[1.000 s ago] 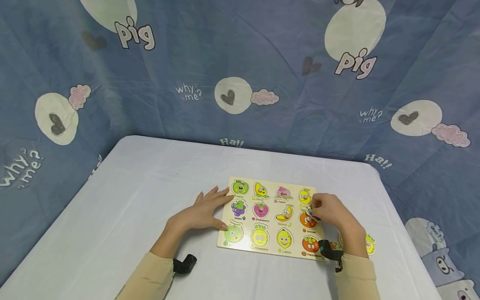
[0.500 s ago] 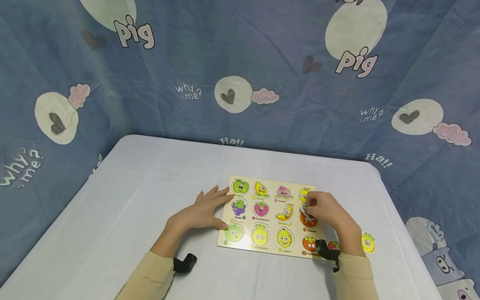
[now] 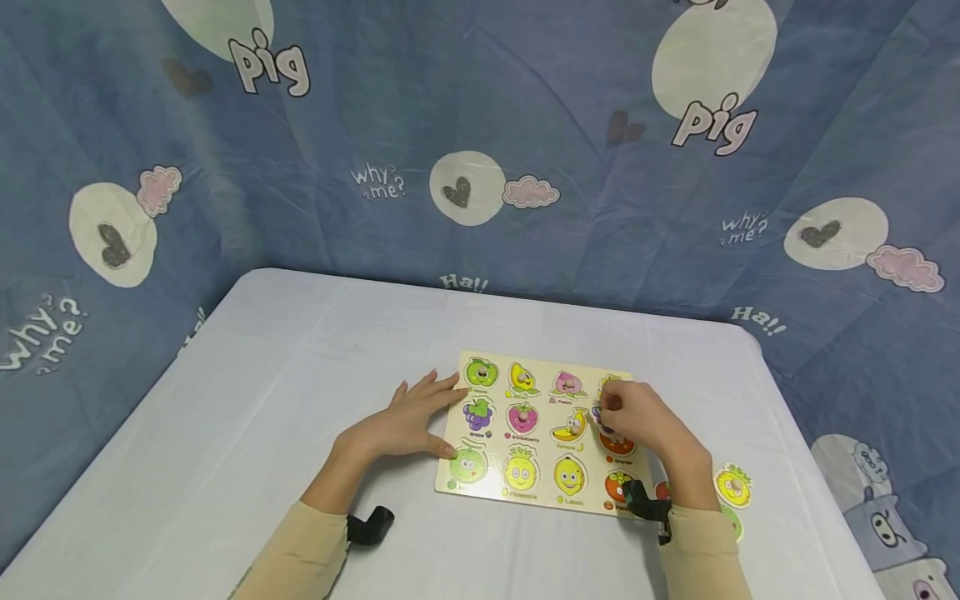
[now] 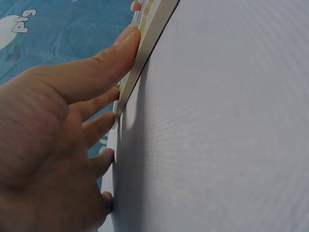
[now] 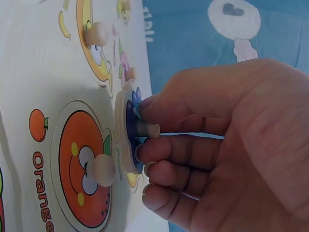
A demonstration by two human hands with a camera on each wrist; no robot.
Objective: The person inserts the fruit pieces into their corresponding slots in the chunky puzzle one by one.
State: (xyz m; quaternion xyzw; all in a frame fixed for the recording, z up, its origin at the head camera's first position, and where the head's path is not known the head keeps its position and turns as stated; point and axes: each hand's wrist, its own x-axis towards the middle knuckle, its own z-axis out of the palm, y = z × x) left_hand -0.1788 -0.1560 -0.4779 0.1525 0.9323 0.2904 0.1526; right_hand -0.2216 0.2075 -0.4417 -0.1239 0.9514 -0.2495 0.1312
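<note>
A wooden fruit puzzle board (image 3: 543, 433) lies on the white-covered table. My left hand (image 3: 408, 421) rests at its left edge with fingers spread; in the left wrist view the thumb (image 4: 108, 63) presses on the board's edge. Over the board's right side, my right hand (image 3: 648, 417) pinches a purple grape puzzle piece (image 5: 123, 130). The piece stands tilted on edge, its wooden knob (image 5: 147, 129) between thumb and fingers. It hovers beside the orange piece (image 5: 87, 164), below the pear, which the hand partly covers. The printed grape spot (image 3: 477, 414) on the left shows no knob.
Loose pieces lie right of the board: a pineapple piece (image 3: 732, 485), a green piece (image 3: 733, 522) partly under the sleeve, and a red piece (image 3: 663, 490) by the right wrist. A blue patterned curtain (image 3: 480, 108) hangs behind the table.
My right hand has moved left and slightly away from me over the board, carrying the grape piece. More of the loose pieces on the right shows. The left hand stays put.
</note>
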